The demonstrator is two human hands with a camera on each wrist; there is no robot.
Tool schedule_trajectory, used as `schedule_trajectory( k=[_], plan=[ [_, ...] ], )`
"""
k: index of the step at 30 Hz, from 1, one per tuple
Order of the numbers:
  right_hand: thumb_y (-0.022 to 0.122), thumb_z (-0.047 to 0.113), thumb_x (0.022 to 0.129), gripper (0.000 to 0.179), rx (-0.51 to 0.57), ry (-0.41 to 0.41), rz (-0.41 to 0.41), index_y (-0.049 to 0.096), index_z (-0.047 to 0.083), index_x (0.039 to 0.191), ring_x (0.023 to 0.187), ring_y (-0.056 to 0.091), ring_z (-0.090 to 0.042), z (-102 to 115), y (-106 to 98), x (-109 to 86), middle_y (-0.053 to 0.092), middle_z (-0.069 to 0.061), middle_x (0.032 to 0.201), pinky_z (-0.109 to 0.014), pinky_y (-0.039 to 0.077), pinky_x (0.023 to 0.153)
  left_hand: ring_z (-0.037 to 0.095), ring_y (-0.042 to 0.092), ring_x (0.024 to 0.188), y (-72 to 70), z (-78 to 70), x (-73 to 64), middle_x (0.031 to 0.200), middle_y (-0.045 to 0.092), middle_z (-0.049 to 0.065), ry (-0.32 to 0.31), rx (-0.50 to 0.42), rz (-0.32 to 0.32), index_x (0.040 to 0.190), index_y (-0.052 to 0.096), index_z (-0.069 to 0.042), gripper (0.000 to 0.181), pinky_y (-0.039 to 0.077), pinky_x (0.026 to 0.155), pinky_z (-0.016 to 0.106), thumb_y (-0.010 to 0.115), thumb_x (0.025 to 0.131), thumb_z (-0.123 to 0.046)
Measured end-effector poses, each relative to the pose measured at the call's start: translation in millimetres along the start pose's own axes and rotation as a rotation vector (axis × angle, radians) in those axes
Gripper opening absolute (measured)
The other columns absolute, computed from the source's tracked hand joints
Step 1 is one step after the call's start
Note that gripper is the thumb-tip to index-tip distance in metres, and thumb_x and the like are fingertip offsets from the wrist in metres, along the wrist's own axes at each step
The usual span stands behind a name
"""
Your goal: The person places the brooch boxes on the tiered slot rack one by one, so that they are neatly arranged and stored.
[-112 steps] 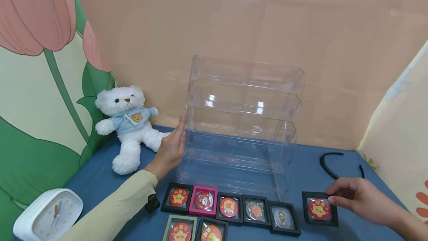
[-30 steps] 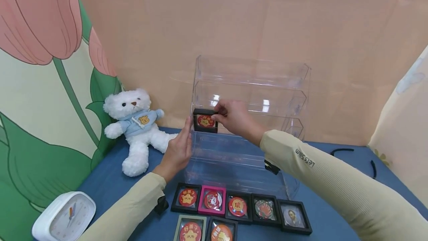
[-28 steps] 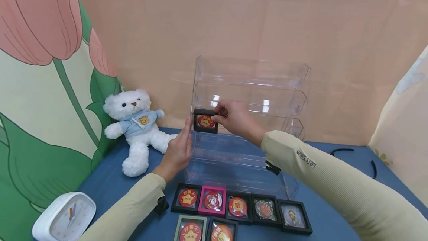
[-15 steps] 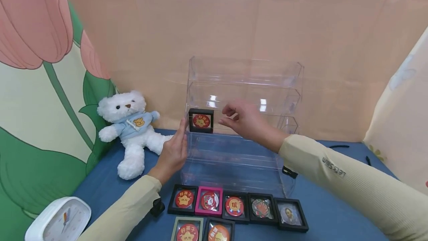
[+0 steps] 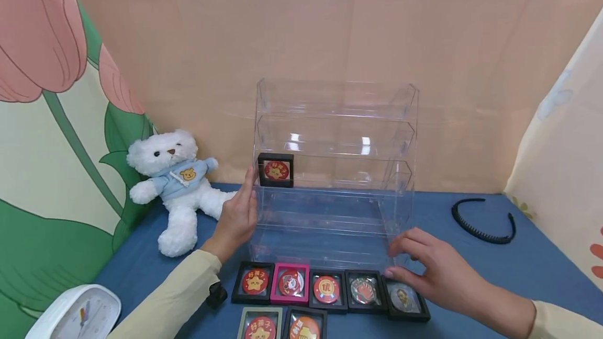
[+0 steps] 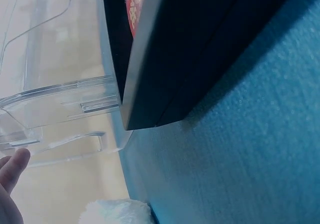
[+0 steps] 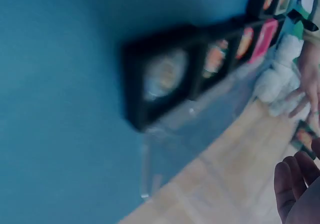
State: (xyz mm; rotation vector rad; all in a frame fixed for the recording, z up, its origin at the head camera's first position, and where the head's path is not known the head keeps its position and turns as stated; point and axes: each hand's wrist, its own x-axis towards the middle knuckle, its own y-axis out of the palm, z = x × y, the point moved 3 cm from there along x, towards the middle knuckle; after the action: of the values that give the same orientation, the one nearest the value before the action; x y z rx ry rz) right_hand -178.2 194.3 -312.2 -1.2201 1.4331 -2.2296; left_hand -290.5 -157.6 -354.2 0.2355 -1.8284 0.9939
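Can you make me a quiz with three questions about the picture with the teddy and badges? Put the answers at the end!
1. True or false: three framed badges stand in the clear rack.
2. In the head view, what colour is the second frame from the left in the row of five? A) green B) pink C) white
3. Fill the gap: the ___ hand is nearer the black headband.

Key:
1. False; only one framed badge stands there.
2. B.
3. Right hand.
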Motion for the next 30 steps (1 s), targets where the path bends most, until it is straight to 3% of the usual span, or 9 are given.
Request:
schedule_trajectory(
  k=[4, 8, 12, 15, 18, 21, 25, 30],
  plan=[
    [0.080, 0.030, 0.075, 0.024, -0.009, 0.159, 0.010, 0.062, 0.033, 0.091, 0.078, 0.052, -0.001, -18.2, 1.6, -26.7, 0.053, 0.021, 0.092, -0.021, 0.049, 0.057, 0.037, 0.057, 0.108, -1.9, 1.0, 1.7, 0.147, 0.034, 0.019, -0.008, -0.001, 0.000, 0.149, 0.019, 0.002, 0.055, 0.053, 0.078, 0.041, 0.041, 0.101, -0.012],
    [0.078, 0.036, 0.076, 0.027, -0.004, 0.382, 0.128, 0.065, 0.024, 0.097, 0.080, 0.055, -0.008, -43.4, 8.7, -44.2, 0.057, 0.013, 0.095, -0.026, 0.049, 0.058, 0.037, 0.057, 0.108, -2.6, 1.7, 3.9, 0.148, 0.032, 0.017, -0.016, -0.011, 0.011, 0.150, 0.017, 0.001, 0.065, 0.053, 0.078, 0.039, 0.050, 0.094, -0.001],
    [0.076, 0.042, 0.076, 0.056, 0.136, 0.575, 0.307, 0.062, 0.006, 0.117, 0.085, 0.056, -0.016, -67.3, 23.2, -57.4, 0.059, -0.003, 0.108, -0.027, 0.048, 0.059, 0.037, 0.055, 0.110, -1.6, 1.7, 3.2, 0.148, 0.032, 0.017, -0.006, -0.006, 0.010, 0.149, 0.018, 0.003, 0.069, 0.053, 0.077, 0.039, 0.053, 0.090, 0.004],
    [0.077, 0.040, 0.076, 0.073, 0.282, 0.653, 0.415, 0.052, -0.002, 0.129, 0.089, 0.056, -0.021, -80.2, 35.8, -64.2, 0.056, -0.011, 0.114, -0.031, 0.048, 0.060, 0.037, 0.054, 0.113, -0.8, 0.9, 2.4, 0.147, 0.033, 0.018, -0.002, -0.009, 0.006, 0.148, 0.019, 0.004, 0.067, 0.052, 0.080, 0.041, 0.053, 0.091, 0.004],
    [0.080, 0.038, 0.074, 0.080, 0.359, 0.675, 0.501, 0.047, -0.006, 0.132, 0.091, 0.055, -0.025, -87.0, 44.5, -67.6, 0.056, -0.013, 0.114, -0.039, 0.050, 0.067, 0.037, 0.053, 0.114, 0.1, -0.1, 1.7, 0.146, 0.034, 0.019, -0.004, -0.012, 0.007, 0.148, 0.019, 0.005, 0.066, 0.051, 0.082, 0.041, 0.052, 0.091, 0.003],
    [0.081, 0.038, 0.072, 0.078, 0.371, 0.628, 0.547, 0.051, -0.004, 0.130, 0.094, 0.054, -0.028, -89.2, 48.5, -69.0, 0.056, -0.011, 0.112, -0.046, 0.048, 0.074, 0.037, 0.053, 0.113, 0.6, -0.9, 1.1, 0.146, 0.035, 0.019, -0.007, -0.008, 0.014, 0.148, 0.019, 0.005, 0.065, 0.051, 0.082, 0.041, 0.052, 0.091, 0.003],
    [0.082, 0.038, 0.071, 0.069, 0.392, 0.575, 0.557, 0.059, 0.001, 0.124, 0.095, 0.051, -0.027, -89.8, 49.0, -71.0, 0.054, -0.007, 0.108, -0.050, 0.047, 0.076, 0.037, 0.054, 0.112, 1.2, -1.5, 1.5, 0.146, 0.036, 0.019, -0.009, -0.001, 0.014, 0.148, 0.019, 0.004, 0.066, 0.051, 0.081, 0.041, 0.052, 0.091, 0.003],
    [0.082, 0.039, 0.071, 0.062, 0.394, 0.574, 0.559, 0.062, 0.007, 0.120, 0.097, 0.050, -0.026, -89.9, 49.5, -73.1, 0.054, -0.003, 0.105, -0.054, 0.046, 0.079, 0.037, 0.053, 0.114, 2.3, -0.2, 0.4, 0.146, 0.035, 0.019, -0.014, -0.001, 0.009, 0.148, 0.019, 0.003, 0.067, 0.051, 0.082, 0.042, 0.053, 0.090, 0.004]
  ],
)
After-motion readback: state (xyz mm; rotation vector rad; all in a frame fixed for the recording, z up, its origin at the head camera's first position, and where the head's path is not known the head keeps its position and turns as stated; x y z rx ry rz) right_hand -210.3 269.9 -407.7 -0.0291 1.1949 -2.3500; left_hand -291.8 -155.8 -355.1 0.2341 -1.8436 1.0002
